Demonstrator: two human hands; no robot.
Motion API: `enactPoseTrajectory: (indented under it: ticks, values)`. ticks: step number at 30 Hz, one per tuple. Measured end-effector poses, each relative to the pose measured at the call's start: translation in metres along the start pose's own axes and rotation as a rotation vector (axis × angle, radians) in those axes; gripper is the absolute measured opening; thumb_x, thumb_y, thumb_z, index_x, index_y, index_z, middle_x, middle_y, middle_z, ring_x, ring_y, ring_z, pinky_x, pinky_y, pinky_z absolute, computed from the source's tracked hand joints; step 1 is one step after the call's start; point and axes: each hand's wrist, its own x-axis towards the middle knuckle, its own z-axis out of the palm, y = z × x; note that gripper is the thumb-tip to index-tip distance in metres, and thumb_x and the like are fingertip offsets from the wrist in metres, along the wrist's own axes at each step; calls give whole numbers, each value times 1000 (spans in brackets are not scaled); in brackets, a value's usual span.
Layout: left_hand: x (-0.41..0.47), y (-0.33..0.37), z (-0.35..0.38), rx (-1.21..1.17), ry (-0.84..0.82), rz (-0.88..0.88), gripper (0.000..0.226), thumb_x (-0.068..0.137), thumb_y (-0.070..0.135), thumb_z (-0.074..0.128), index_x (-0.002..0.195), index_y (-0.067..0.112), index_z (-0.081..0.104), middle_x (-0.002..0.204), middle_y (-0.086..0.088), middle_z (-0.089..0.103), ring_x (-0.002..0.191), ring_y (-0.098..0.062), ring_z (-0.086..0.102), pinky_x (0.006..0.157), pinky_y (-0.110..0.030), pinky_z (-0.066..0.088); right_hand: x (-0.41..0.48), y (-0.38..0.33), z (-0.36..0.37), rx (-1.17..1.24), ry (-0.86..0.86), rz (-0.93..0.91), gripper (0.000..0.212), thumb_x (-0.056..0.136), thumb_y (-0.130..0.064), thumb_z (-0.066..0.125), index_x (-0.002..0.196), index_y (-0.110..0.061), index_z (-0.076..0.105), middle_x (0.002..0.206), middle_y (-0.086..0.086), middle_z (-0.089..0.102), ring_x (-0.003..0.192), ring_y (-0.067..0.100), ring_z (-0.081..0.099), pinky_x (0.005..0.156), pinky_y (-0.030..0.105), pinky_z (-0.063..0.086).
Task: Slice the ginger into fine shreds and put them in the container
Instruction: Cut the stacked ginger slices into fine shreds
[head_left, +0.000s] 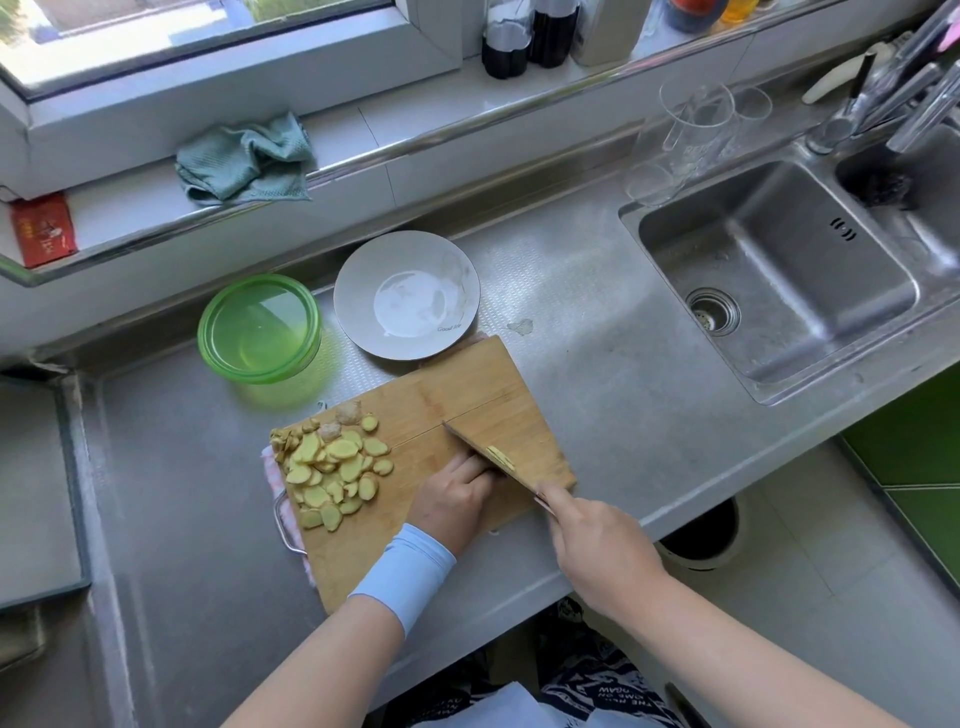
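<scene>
On the ledge at far left I see a red packet (44, 228), and further along it a crumpled green cloth (244, 158). Below them, on the steel bench (182, 493), the green container (260, 327) stands open just left of a grey plate (363, 291); the two sit near each other without touching, and I see no ginger in the container. The plate's near edge overlaps the far corner of the wooden cutting board (467, 395), which lies at an angle on a pink cloth (270, 478).

The ginger slices (332, 467) are heaped on the left part of the board, with two knobbly unsliced bits at the far side of the heap. To their right the left hand (454, 499), a pale blue sleeve (410, 571) on its wrist, rests on the board with its fingers curled and its knuckles against the side of the knife (483, 452). The blade hides the fingertips, so I cannot tell whether they are gripping anything. A small yellow sliver of ginger (501, 457) clings to the blade's other side. The right hand (597, 540) is clenched round the knife's handle, with the tip of the blade on the board.

Further right, clear glasses (696, 130) stand behind the steel sink (654, 228).
</scene>
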Motion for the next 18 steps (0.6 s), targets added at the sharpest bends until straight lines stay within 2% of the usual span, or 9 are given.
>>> enactPoseTrajectory:
  ticks: [5, 9, 12, 18]
  values:
    - [0, 2, -2, -8, -10, -18, 22, 83, 2, 54, 80, 10, 74, 86, -6, 69, 81, -20, 57, 63, -29, 51, 18, -11, 1, 10, 22, -36, 20, 104, -24, 40, 123, -26, 46, 72, -3, 57, 62, 28, 56, 51, 38, 39]
    - [2, 3, -3, -15, 7, -6, 25, 85, 3, 51, 79, 8, 75, 87, -7, 71, 86, -20, 57, 65, -29, 53, 3, -2, 0, 16, 59, -58, 25, 102, -22, 44, 127, -25, 48, 65, -5, 51, 54, 24, 50, 47, 37, 39]
    - [3, 4, -4, -19, 32, 11, 27, 89, 5, 50, 79, 5, 75, 88, -10, 72, 92, -20, 56, 69, -29, 53, -13, 5, -1, -12, 54, -50, 30, 101, -21, 46, 130, -26, 48, 65, -4, 54, 54, 22, 51, 49, 39, 43]
    - [1, 4, -4, -32, 11, -3, 28, 94, 6, 50, 85, 5, 76, 93, -10, 71, 93, -22, 61, 76, -30, 54, -14, 11, 0, 0, 24, -33, 27, 102, -21, 43, 128, -25, 47, 70, -2, 57, 59, 23, 52, 53, 39, 40]
